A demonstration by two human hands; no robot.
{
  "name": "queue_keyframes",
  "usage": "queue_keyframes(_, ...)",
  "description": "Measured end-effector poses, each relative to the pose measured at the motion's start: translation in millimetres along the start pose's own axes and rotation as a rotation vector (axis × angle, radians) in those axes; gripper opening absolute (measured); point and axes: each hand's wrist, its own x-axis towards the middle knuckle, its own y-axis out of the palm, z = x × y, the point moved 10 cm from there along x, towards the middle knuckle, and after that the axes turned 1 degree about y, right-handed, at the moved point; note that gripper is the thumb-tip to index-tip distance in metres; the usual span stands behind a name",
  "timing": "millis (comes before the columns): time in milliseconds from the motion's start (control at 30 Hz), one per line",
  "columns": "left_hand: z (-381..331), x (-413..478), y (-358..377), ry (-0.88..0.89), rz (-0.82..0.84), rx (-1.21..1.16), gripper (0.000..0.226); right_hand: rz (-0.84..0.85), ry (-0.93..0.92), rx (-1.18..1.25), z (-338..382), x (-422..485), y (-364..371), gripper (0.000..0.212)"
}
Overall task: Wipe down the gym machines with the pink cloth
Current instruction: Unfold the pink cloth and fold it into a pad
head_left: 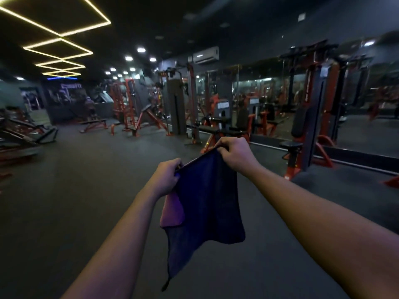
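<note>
The one camera sat on the person's head, looking forward and down. The fingers [224,145] were close; the gym machines [173,104] stood far beyond them.

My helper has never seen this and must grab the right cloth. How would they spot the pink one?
Over the dark gym floor, two bare forearms reach forward, and a dark blue cloth hangs stretched between the left hand and right hand. The pink cloth hangs under the left hand, peeking out past that cloth's left edge. It alone is pink.
</note>
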Motion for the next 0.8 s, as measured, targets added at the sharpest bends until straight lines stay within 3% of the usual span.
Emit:
queue_keyframes(133, 19.8, 0.5, -18.3, -0.121, 0.076, 0.105, 0.02, -0.127, 0.035, -0.037, -8.6, 15.6, -45.5, 0.016)
queue_keyframes(300, 14.6, 8.3, -25.5, -0.133, 0.207, 0.192, 0.01, -0.255, 0.097, -0.114, -30.1, 19.4, -84.9, 0.019)
queue_keyframes(467, 22.0, 13.7, -53.4, -0.19, 0.016, 0.153, 0.03, -0.297, 0.194, -0.077, -51.3, 12.7, -102.7, 0.02)
queue_keyframes(600, 16.3, 12.2, -88.1, -0.201, -0.243, 0.094, 0.025, -0.261, 0.225, -0.035, -53.8, 8.3, -98.0, 0.023)
queue_keyframes(700, 16.7, 13.7, -103.9, -0.292, -0.368, 0.025, 0.03, -0.257, 0.425, 0.016, -56.9, 9.3, -92.7, 0.017)
queue_keyframes(800, 15.0, 25.6, -115.1, -0.359, -0.379, 0.021, 0.033, -0.059, 0.574, 0.225, -40.3, 17.7, -61.0, 0.009)
